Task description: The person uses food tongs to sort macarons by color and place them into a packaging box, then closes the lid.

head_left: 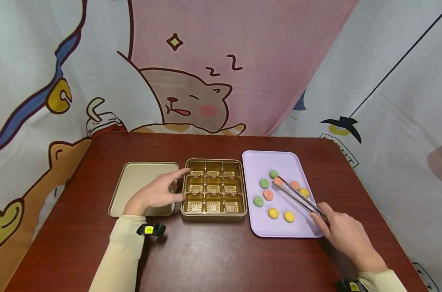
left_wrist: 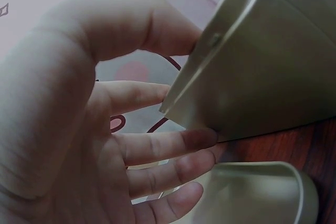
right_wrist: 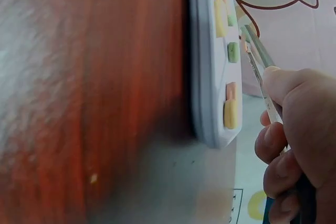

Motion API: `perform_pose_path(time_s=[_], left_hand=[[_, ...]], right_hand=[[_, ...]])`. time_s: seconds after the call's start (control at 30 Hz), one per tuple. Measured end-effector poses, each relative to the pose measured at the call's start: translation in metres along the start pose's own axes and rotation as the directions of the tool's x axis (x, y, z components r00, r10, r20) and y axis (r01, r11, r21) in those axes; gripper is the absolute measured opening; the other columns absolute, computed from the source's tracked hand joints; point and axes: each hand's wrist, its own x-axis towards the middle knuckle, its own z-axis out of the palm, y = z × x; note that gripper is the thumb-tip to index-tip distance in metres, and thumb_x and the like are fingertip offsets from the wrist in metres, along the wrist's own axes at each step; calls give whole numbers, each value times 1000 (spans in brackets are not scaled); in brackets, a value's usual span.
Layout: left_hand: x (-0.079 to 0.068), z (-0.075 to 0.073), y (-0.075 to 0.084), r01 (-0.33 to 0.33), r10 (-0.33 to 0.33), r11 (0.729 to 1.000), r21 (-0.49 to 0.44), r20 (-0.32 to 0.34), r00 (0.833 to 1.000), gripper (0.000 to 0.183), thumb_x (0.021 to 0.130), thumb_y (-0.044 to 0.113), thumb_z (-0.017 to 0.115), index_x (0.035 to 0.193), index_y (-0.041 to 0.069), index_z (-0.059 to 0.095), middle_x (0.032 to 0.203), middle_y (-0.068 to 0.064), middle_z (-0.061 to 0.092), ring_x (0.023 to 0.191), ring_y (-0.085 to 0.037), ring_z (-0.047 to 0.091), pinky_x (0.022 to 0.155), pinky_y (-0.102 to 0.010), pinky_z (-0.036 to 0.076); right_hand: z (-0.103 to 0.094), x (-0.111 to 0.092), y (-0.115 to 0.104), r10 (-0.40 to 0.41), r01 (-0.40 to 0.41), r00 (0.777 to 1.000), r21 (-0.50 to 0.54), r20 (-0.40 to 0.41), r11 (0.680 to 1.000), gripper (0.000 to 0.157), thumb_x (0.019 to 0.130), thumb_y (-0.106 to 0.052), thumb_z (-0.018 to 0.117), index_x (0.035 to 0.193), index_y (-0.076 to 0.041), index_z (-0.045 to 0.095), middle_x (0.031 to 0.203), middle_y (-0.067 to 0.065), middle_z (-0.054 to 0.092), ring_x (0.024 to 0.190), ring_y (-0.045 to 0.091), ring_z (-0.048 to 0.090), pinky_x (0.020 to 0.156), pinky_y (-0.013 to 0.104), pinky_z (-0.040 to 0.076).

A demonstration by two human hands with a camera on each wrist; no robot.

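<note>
At the upper left of the head view, a hanging cloth point(head_left: 27, 48) shows a blue ribbon with a yellow bell. Below it, a reddish-brown table point(head_left: 206, 259) spans the lower half of the frame.

Left of centre on the table lies a flat, pale gold lid point(head_left: 131, 180) with a raised rim. The person's left hand point(head_left: 155, 193), in a cream sleeve point(head_left: 115, 255), reaches over it from the lower left. Its thumb and forefinger are spread wide, touching the left side of a gold box point(head_left: 213, 217); they do not grasp it.

The box sits at the middle of the frame, its nine gold compartments in three rows of three, ridged bottoms showing.

Right of centre, just beside the box, is a lilac tray point(head_left: 255, 223). On its left half are three green pieces point(head_left: 264, 183) and one orange piece point(head_left: 268, 195); two yellow pieces point(head_left: 273, 213) lie near the bottom, and another orange and another yellow toward the right edge.

Metal tongs point(head_left: 299, 196) slant across the tray, their tips around a third orange piece point(head_left: 277, 181); whether it is lifted is hard to tell. At the lower right, the right hand point(head_left: 346, 235) grips the tongs, which are squeezed narrow.
</note>
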Motion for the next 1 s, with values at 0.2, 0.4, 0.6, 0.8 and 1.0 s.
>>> perform_pose_path(time_s=[0.2, 0.4, 0.6, 0.8, 1.0], left_hand=[[0, 1, -3, -1, 1, 1000, 3, 0, 1000, 86, 88, 24, 77, 164, 17, 36, 136, -10, 62, 103, -24, 61, 84, -42, 50], [0, 1, -3, -10, 10, 1000, 1, -3, 1000, 87, 88, 25, 77, 165, 17, 36, 141, -10, 60, 106, -24, 62, 89, -44, 51], [-1, -1, -3, -15, 15, 1000, -16, -1, 1000, 88, 88, 25, 77, 165, 17, 35, 143, -11, 60, 107, -24, 62, 92, -47, 51], [0, 0, -5, -26, 26, 999, -35, 1, 1000, 89, 88, 25, 77, 165, 16, 35, 144, -12, 59, 108, -25, 63, 94, -50, 52], [-1, -1, -5, -27, 27, 999, -47, 1, 1000, 89, 88, 25, 78, 166, 16, 34, 150, -14, 56, 112, -27, 63, 97, -52, 52]], right_hand=[[-5, 5, -10, -37, 37, 998, -3, -48, 999, 35, 99, -35, 73, 118, -9, 57, 61, -2, 45, 53, 14, 41, 46, 33, 32], [-12, 10, -22, -110, 109, 984, -14, -137, 994, 31, 96, -31, 77, 110, -12, 56, 55, -6, 35, 49, 11, 34, 45, 31, 29], [-19, 17, -39, -148, 146, 978, -23, -148, 989, 31, 94, -31, 78, 109, -12, 59, 54, -8, 32, 48, 9, 34, 45, 29, 28], [-24, 25, -58, -214, 214, 964, -18, -155, 977, 32, 92, -30, 81, 110, -10, 62, 55, -10, 39, 49, 8, 34, 45, 28, 30], [-26, 33, -81, -320, 322, 928, -21, -190, 947, 31, 90, -28, 82, 112, -14, 65, 63, -12, 48, 50, 5, 36, 44, 29, 33]])
